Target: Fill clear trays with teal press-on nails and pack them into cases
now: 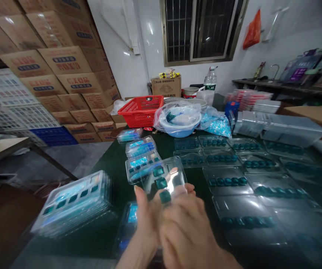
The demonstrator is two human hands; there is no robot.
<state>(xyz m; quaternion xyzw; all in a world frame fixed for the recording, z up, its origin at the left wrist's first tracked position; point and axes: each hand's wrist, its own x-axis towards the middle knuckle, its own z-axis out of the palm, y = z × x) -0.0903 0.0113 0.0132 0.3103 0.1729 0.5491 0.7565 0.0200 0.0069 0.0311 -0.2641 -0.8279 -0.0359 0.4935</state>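
Observation:
Both my left hand (pixel 146 216) and my right hand (pixel 186 231) hold a clear plastic blister tray (pixel 163 177) at its lower edge, above the dark green table (pixel 107 164). The tray carries teal press-on nails, and my fingers show blurred through its plastic. To the left lies a blurred stack of filled blister packs (pixel 71 200). Beyond my hands, more packs with blue cards (pixel 140 157) form a row. Rows of clear trays with teal nails (pixel 225 179) spread out to the right of my right hand.
A red plastic basket (pixel 141 110), a blue basin in a clear bag (pixel 179 121) and a bag of blue pieces (pixel 217 125) stand along the table's far side. Stacked cardboard cartons (pixel 60 78) rise at the left.

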